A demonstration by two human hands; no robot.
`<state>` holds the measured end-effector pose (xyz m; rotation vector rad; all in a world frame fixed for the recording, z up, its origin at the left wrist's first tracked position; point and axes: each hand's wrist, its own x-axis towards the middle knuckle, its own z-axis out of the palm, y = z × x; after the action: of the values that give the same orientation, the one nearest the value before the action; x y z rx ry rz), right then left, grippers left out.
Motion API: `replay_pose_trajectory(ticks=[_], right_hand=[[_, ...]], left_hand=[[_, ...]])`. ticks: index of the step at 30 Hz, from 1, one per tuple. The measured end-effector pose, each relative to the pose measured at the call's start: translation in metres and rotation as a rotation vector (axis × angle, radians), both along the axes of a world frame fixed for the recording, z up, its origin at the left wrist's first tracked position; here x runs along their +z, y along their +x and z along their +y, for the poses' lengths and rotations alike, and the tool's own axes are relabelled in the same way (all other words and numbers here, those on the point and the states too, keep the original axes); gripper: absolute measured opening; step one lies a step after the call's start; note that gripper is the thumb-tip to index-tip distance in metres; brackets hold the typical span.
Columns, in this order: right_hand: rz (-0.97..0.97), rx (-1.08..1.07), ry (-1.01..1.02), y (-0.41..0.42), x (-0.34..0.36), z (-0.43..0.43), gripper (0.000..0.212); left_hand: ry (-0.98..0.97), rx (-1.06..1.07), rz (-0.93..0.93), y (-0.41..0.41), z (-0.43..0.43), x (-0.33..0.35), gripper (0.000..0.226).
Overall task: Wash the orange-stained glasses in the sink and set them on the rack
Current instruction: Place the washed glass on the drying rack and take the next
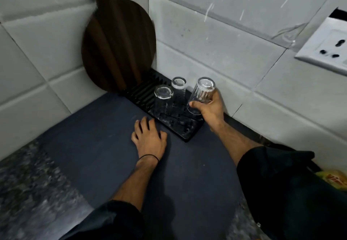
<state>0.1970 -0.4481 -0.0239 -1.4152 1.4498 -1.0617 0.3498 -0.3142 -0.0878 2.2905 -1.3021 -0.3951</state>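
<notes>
1. Head view, looking down into a tiled counter corner. Right hand [212,111] curled round a clear glass [201,93], thumb [194,104] across its near side low down, other fingers wrapped behind. No orange visible on it.
2. Held upside down: base above the fingers, mouth below them, long axis near upright, base leaning slightly away.
3. Directly beneath the fingers, the right end of a black rack [185,129]. Cannot tell whether the rim already touches it.
4. Left of the thumb, on the same rack, a front glass [163,97] and a back glass [178,86], both mouth down, standing apart from the held one.
5. Left hand [150,140] spread flat, gripping nothing, resting on a dark mat [97,146] with fingertips just beside the rack's near edge.
6. Probably the setting-down step: straight down from the right fingers onto the bare spot, keeping clear of the front glass.
</notes>
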Motion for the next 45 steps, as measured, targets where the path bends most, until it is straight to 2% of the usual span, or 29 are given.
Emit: replay_pose_trajectory(ticks=[11,20,25,29,35,42,45], right_hand=[[0.131,0.06,-0.048,0.0,-0.014,-0.002,0.067],[0.301,0.153,-0.015,-0.015,0.006,0.011,0.076],[0.435,0.173,0.056,-0.049,0.026,0.033,0.052],[0.409,0.182,0.052,-0.087,0.054,0.064,0.025],[0.373,0.164,-0.039,-0.174,0.089,0.15,0.014],[0.516,0.097,-0.208,-0.268,0.075,0.24,0.021],[0.59,0.175,-0.111,-0.283,0.053,0.258,0.035]], left_hand=[[0.004,-0.006,-0.081,-0.004,0.002,-0.006,0.054],[0.075,-0.029,-0.006,0.0,0.004,0.008,0.056],[0.096,-0.007,0.089,-0.01,0.013,0.031,0.05],[0.056,0.022,0.16,-0.045,0.039,0.051,0.038],[-0.029,-0.068,0.253,-0.119,0.095,0.063,0.028],[-0.021,-0.194,0.222,-0.189,0.165,0.047,0.021],[0.046,-0.279,0.151,-0.207,0.18,0.038,0.03]])
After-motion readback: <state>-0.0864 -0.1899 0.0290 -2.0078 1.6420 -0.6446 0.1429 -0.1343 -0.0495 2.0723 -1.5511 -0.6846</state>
